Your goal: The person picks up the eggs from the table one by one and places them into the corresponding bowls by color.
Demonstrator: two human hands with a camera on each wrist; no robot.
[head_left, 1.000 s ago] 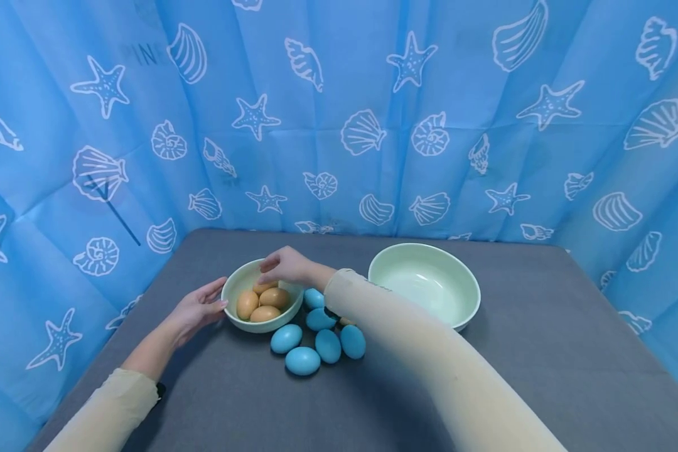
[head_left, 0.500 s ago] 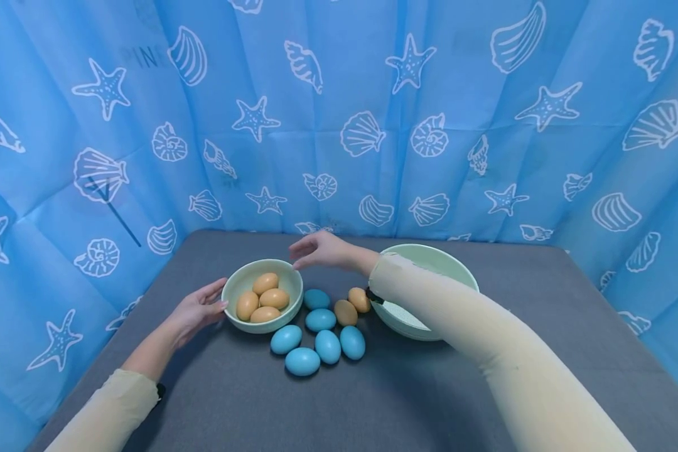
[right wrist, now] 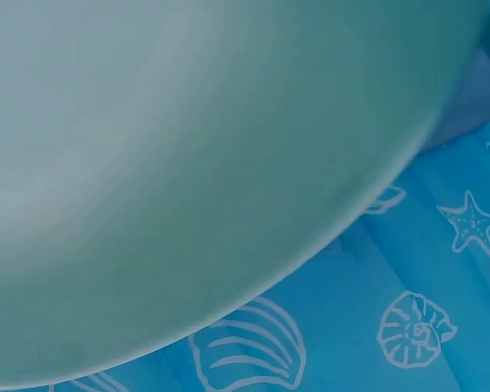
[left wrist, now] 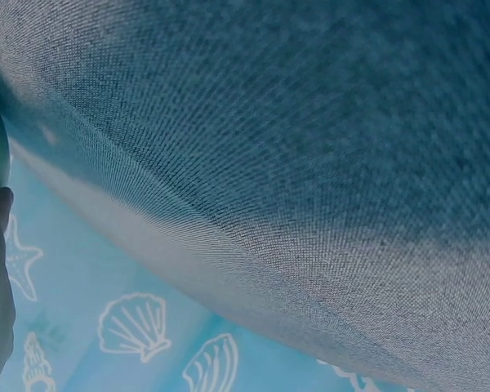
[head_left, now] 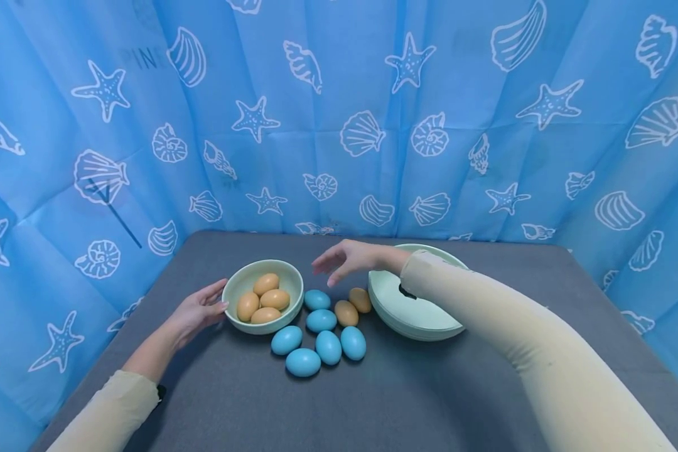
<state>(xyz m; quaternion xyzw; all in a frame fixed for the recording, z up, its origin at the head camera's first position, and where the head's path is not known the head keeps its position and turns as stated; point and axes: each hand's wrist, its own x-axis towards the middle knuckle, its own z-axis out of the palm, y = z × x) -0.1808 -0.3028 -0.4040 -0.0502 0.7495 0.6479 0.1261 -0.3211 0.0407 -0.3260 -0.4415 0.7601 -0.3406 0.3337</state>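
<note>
In the head view, my left hand rests its fingertips against the left side of a small pale green bowl. Several brown eggs lie in that bowl. My right hand is held in the air just right of the small bowl, fingers spread and nothing between them. Below it on the table are two brown eggs and several blue eggs, grouped closely. A larger pale green bowl stands to the right, partly hidden under my right forearm; its interior fills much of the right wrist view.
A dark grey cloth covers the table. Behind and at both sides hangs a blue curtain printed with white shells and starfish. The left wrist view shows mostly tablecloth, with an edge of the small bowl at far left.
My right hand has come out of the small bowl and moved right, over the table, with its fingers opening. My left hand has stayed at the bowl's side.
</note>
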